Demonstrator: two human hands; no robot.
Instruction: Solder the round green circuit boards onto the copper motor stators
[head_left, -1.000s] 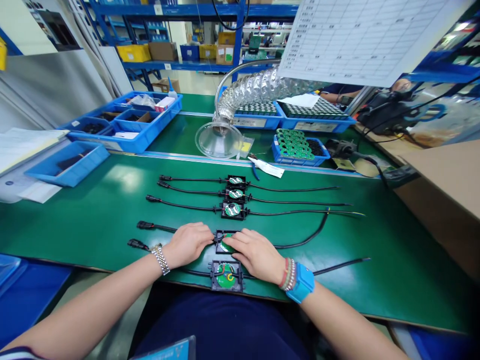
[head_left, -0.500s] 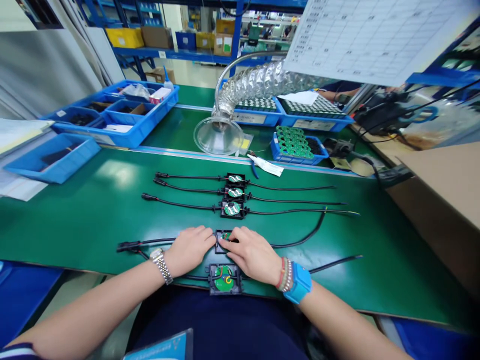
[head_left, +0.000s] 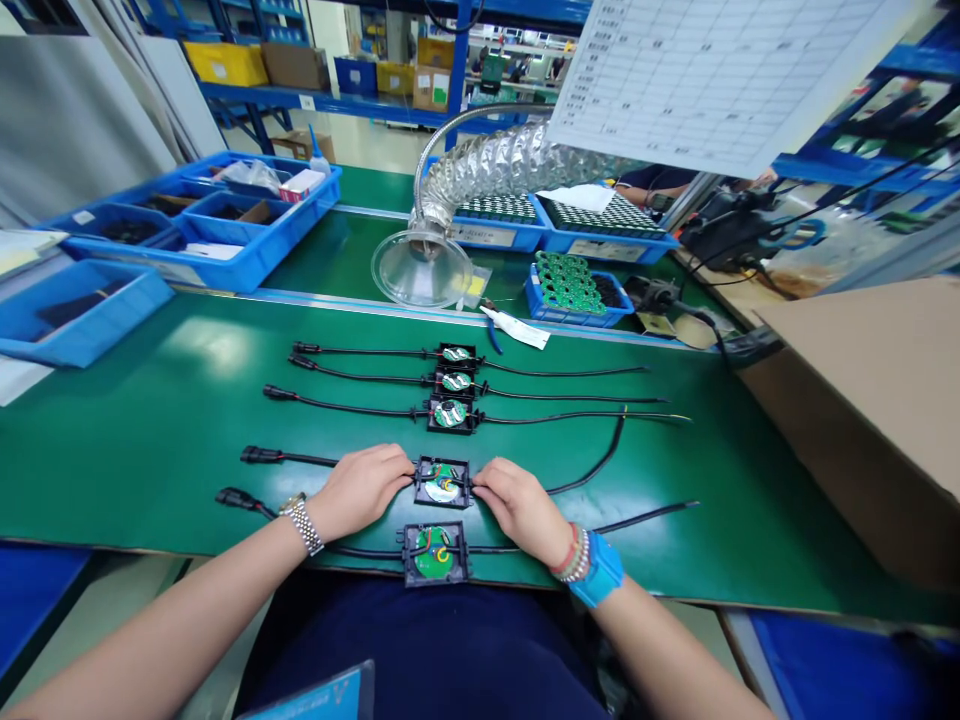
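Worn are a silver watch (head_left: 301, 524), blue wristband (head_left: 597, 569), beaded bracelets (head_left: 571, 556), apparently a navy top (head_left: 420, 640).

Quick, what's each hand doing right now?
Left hand: fingers against the black junction box on its left side, grip unclear.
Right hand: fingers against its right side, grip unclear.

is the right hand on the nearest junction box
No, the right hand is at the right edge of the next junction box back, while the nearest junction box lies untouched.
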